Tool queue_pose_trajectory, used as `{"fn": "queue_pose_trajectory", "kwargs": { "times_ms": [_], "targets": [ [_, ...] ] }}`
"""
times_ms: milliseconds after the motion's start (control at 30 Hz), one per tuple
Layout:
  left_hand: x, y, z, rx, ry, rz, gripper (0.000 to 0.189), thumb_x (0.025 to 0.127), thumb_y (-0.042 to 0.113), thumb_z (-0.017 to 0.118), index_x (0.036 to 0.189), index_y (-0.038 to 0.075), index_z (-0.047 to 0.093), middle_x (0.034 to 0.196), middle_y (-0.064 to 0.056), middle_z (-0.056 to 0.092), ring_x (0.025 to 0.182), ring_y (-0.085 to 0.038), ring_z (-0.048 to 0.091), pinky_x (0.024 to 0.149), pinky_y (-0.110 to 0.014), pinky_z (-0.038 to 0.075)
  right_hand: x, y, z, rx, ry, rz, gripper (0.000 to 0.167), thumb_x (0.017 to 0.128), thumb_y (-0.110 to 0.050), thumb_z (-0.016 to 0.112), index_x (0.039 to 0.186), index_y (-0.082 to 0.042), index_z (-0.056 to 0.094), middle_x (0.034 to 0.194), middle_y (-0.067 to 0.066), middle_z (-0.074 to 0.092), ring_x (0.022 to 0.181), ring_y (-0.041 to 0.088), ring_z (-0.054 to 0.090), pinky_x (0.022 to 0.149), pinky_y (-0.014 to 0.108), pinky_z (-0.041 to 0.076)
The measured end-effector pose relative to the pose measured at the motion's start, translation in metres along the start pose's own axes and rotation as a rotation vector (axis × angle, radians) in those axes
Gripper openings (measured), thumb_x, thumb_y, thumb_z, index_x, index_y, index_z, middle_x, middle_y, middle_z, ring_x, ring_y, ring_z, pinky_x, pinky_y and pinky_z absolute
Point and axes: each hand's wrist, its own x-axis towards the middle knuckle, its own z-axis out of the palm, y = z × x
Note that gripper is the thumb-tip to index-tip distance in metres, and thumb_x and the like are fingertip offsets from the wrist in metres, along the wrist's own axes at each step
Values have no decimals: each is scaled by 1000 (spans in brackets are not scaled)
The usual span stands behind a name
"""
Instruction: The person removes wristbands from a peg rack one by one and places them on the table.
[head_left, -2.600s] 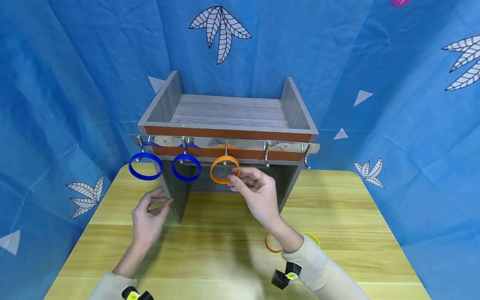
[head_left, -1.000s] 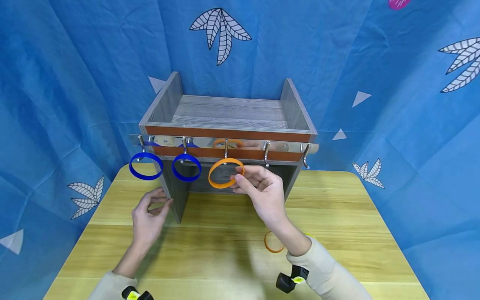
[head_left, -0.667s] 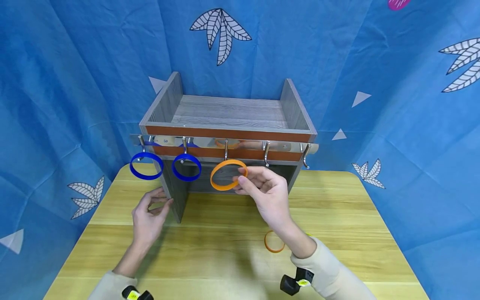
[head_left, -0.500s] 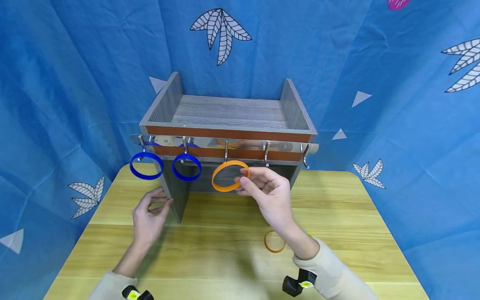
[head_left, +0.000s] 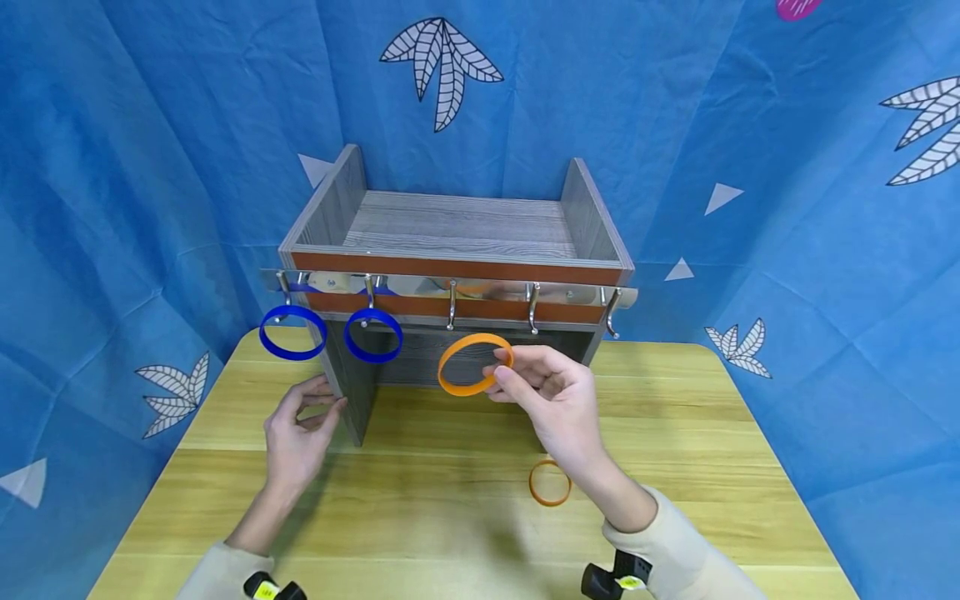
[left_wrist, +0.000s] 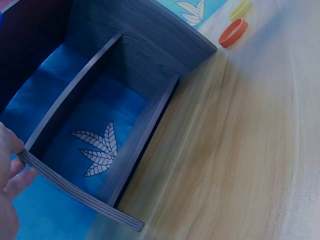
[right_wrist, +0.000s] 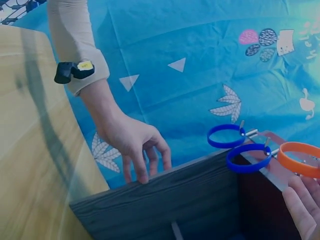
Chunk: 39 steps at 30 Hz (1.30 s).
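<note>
My right hand [head_left: 558,404] pinches an orange wristband [head_left: 461,389] between thumb and fingers, in front of and below the bare middle hook [head_left: 452,307] of a metal hook rail. Two blue wristbands [head_left: 292,356] hang from the two leftmost hooks. At the left, my left hand [head_left: 296,442] grips the front edge of the grey shelf's side panel [head_left: 356,375], thumb on one face and fingers on the other in the left wrist view. The right wrist view catches the right fingers [right_wrist: 301,205] at its edge, beside the orange wristband.
The grey wooden shelf unit [head_left: 457,217] stands on the table [head_left: 420,525]. Two more hooks on the right of the rail [head_left: 480,287] are bare. Another orange wristband [head_left: 550,503] lies on the table, with a yellow one [left_wrist: 240,9] beyond it. A blue curtain [head_left: 225,125] surrounds the table.
The orange wristband, earlier at the middle hook, has come away from it, moving right and down with my right hand. My left hand has stayed put.
</note>
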Motion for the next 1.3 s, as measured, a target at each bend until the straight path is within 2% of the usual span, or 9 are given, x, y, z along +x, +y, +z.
{"fn": "queue_pose_trajectory", "kwargs": {
  "times_ms": [133, 300, 500, 633, 700, 833, 900, 1133, 1300],
  "targets": [
    [0, 0, 0, 2, -3, 1, 40, 83, -16, 76, 121, -6, 69, 103, -16, 73, 90, 11, 66, 73, -7, 62, -6, 3, -5, -11, -6, 22, 18, 97, 4, 70, 114, -2, 73, 100, -6, 82, 81, 11, 79, 75, 32, 71],
    [-1, 0, -1, 1, -4, 0, 40, 83, -16, 76, 121, -6, 69, 104, -17, 73, 90, 10, 67, 73, -8, 62, -13, 9, -12, -31, -24, 48, 17, 97, 4, 70, 114, 2, 72, 100, -7, 82, 81, 11, 79, 75, 31, 71],
    [0, 0, 0, -5, 0, 5, 40, 82, -17, 76, 120, -7, 69, 103, -19, 74, 89, 9, 67, 72, -8, 63, -21, 17, -19, -41, -25, 93, 16, 98, 4, 69, 113, -1, 73, 100, -7, 81, 81, 9, 78, 76, 30, 71],
    [0, 0, -1, -8, -2, 2, 39, 83, -16, 76, 120, -7, 69, 103, -17, 73, 88, 6, 69, 72, -9, 63, -26, 23, -23, -33, -28, 124, 20, 98, 4, 69, 114, 16, 67, 98, -6, 81, 80, 9, 78, 75, 30, 71],
    [0, 0, -1, -6, -3, 3, 39, 83, -16, 75, 121, -7, 69, 103, -16, 73, 88, 2, 70, 72, -10, 64, -29, 27, -25, -31, -30, 140, 23, 98, 3, 69, 115, 19, 65, 98, -6, 81, 81, 9, 78, 75, 30, 71],
    [0, 0, -1, -1, -3, 6, 40, 82, -17, 75, 121, -7, 69, 103, -16, 73, 88, 0, 71, 73, -9, 64, -34, 33, -29, -33, -32, 170, 17, 98, 3, 69, 114, 7, 70, 98, -5, 81, 82, 12, 78, 76, 30, 71],
    [0, 0, -1, 0, -3, 5, 41, 82, -18, 75, 121, -8, 69, 103, -17, 73, 88, 2, 70, 73, -9, 63, -37, 37, -31, -44, -30, 185, 16, 98, 3, 69, 114, 3, 72, 97, -6, 81, 82, 12, 79, 76, 30, 71],
    [-1, -1, -1, 3, -1, 3, 39, 83, -16, 76, 120, -8, 69, 103, -20, 74, 89, 6, 68, 73, -8, 63, -44, 47, -37, -96, -13, 253, 23, 97, 0, 71, 116, 14, 67, 95, -5, 81, 81, 11, 79, 75, 33, 71],
    [0, -1, -1, 7, -3, 7, 40, 83, -16, 76, 121, -8, 69, 104, -18, 74, 89, 5, 69, 73, -8, 63, -49, 56, -42, -108, -15, 294, 25, 98, 0, 71, 116, 15, 66, 97, -5, 81, 81, 10, 79, 76, 32, 71]
  ]
}}
